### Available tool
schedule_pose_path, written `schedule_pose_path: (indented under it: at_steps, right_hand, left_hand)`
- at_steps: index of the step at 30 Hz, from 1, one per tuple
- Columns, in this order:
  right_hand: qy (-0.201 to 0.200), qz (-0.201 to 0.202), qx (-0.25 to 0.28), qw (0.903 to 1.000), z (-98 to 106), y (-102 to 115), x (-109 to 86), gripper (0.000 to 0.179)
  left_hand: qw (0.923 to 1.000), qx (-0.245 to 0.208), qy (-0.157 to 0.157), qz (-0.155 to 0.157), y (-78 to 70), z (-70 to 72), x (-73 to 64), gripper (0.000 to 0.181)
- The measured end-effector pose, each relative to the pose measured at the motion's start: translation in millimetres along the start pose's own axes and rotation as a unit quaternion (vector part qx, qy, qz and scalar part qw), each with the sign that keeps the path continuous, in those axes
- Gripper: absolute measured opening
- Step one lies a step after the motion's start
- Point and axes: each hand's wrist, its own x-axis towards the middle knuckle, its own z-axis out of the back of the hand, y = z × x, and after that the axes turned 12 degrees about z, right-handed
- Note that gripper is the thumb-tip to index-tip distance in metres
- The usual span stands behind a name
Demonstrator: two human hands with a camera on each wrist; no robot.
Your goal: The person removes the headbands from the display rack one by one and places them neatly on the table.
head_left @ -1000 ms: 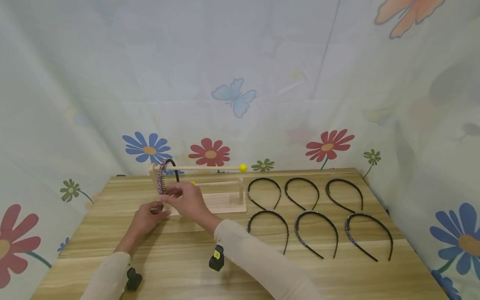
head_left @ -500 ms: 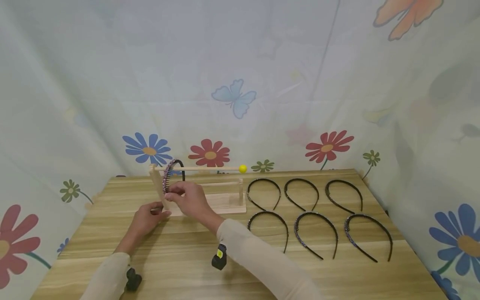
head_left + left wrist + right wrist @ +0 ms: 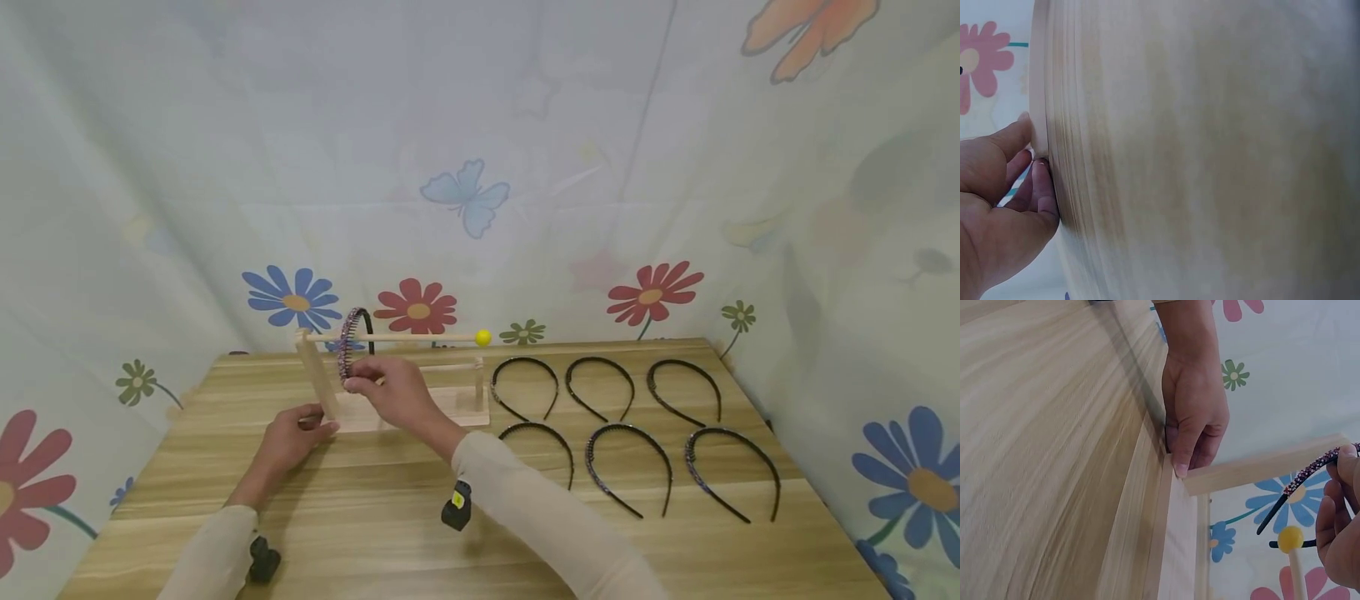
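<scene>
In the head view my right hand point(image 3: 397, 390) pinches a beaded, toothed headband point(image 3: 347, 346) by its lower front side. The headband stands upright, its arch looped over the upper rod point(image 3: 420, 337) of a wooden rack point(image 3: 318, 379), apart from the left post. At the rack's left end my left hand point(image 3: 291, 437) grips the corner of the base. The right wrist view shows the left thumb point(image 3: 1181, 470) on top of that corner beside the post. In the left wrist view the left hand point(image 3: 1007, 200) pinches the base edge.
Several dark headbands point(image 3: 628, 472) lie in two rows on the wooden table point(image 3: 390, 517), right of the rack. A yellow ball point(image 3: 483, 337) caps the upper rod's right end. A flower-printed cloth point(image 3: 465, 100) hangs behind the table.
My right hand has moved rightward with the beaded headband, sliding it along the upper rod away from the left post. The left hand keeps its place on the base.
</scene>
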Motion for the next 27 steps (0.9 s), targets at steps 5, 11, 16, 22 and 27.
schedule_pose_path:
  at_steps: [5,11,16,22,27]
  right_hand:
    - [0.011,0.008,-0.009,0.9999,11.4,-2.6,-3.7,0.019]
    - [0.016,0.016,-0.031,0.9993,23.0,-8.1,-8.7,0.017]
    - [0.013,0.005,-0.020,0.9997,32.0,-10.4,-13.9,0.019]
    - [0.002,0.001,-0.022,0.9998,42.9,-13.5,-20.7,0.020]
    - [-0.007,0.003,-0.034,0.9994,51.6,-17.4,-25.2,0.019]
  left_hand:
    - [1.0000,-0.004,-0.004,-0.005,-0.2,-0.3,0.2,0.052]
    - [1.0000,-0.002,-0.008,-0.004,-0.2,-1.2,0.7,0.053]
    - [0.9999,0.002,-0.008,-0.006,1.3,-0.8,1.5,0.055]
    - [0.9999,0.002,-0.006,-0.008,2.4,-0.4,1.8,0.055]
    - [0.9999,-0.003,-0.003,-0.013,2.6,-0.9,1.1,0.054]
